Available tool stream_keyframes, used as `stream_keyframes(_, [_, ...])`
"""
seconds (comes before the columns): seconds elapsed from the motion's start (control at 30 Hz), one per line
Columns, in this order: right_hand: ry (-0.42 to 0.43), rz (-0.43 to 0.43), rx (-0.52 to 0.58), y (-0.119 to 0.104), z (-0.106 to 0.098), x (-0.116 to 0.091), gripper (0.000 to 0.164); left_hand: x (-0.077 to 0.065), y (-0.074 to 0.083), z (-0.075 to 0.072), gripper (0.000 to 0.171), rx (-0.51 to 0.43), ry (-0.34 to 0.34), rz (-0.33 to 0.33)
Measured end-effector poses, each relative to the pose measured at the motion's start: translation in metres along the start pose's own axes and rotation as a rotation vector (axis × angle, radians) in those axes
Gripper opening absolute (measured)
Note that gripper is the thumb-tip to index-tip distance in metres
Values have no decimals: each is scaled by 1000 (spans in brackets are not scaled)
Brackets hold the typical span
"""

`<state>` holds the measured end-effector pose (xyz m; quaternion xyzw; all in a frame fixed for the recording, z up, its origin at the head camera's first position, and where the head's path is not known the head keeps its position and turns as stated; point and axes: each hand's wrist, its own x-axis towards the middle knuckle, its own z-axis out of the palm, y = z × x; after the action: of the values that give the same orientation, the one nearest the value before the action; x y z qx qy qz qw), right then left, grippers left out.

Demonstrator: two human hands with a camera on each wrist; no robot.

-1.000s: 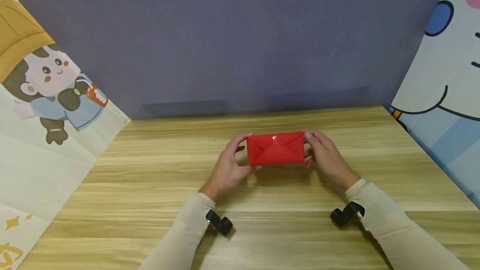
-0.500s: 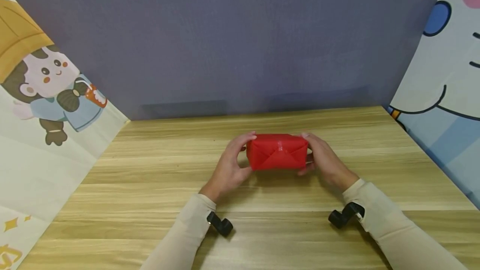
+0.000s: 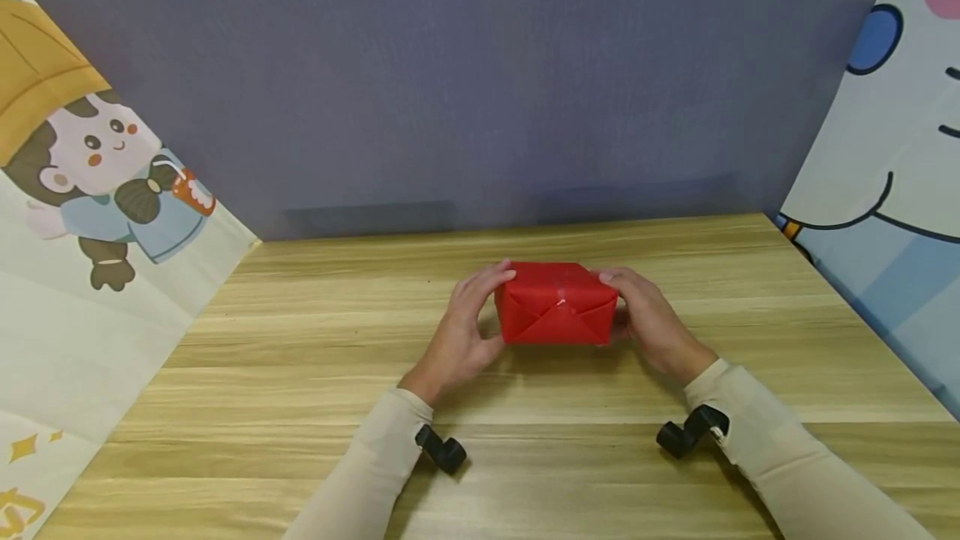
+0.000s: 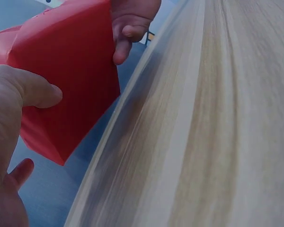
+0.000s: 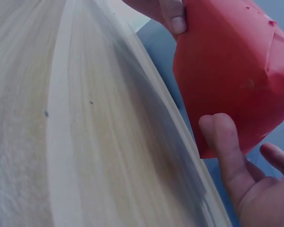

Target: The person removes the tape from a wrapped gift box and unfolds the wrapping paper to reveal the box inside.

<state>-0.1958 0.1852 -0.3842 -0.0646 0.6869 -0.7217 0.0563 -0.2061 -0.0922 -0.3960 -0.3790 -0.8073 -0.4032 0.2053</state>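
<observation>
A box wrapped in red paper (image 3: 557, 302) is held between both hands just above the middle of the wooden table (image 3: 300, 407). Its folded, taped end faces me. My left hand (image 3: 467, 327) grips the box's left end, fingers over the top and thumb at the front. My right hand (image 3: 647, 319) grips the right end the same way. In the left wrist view the red box (image 4: 61, 85) fills the upper left beside my thumb (image 4: 23, 90). The right wrist view shows the red box (image 5: 232, 80) above my thumb (image 5: 222, 142).
A grey-blue backdrop (image 3: 480, 73) stands behind the table. Cartoon-printed panels close the left side (image 3: 90, 215) and the right side (image 3: 885, 173). Black camera mounts sit at my left wrist (image 3: 441, 447) and right wrist (image 3: 686, 430).
Both hands have tipped the red box toward me, so its top face now shows and the folded end faces lower. The box has also dropped slightly nearer the table.
</observation>
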Motion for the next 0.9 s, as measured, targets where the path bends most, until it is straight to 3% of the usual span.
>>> stream_keyframes(0.23, [30,7,11,1,0,-1,48,0,1,1,82,-27,-24,-62])
stream_keyframes(0.5, [51,-14,59,0,1,0,44,-1,2,1,83,-175,-14,-139])
stream_keyframes(0.63, [71,-22,69,0,2,1,43,-2,0,1,71,-236,-4,-178])
stream_keyframes(0.8, [84,-23,3,2,3,-1,48,-2,1,0,48,-325,41,-272])
stream_keyframes(0.9, [82,-28,-18,3,3,-1,48,-2,2,-1,36,-317,63,-302])
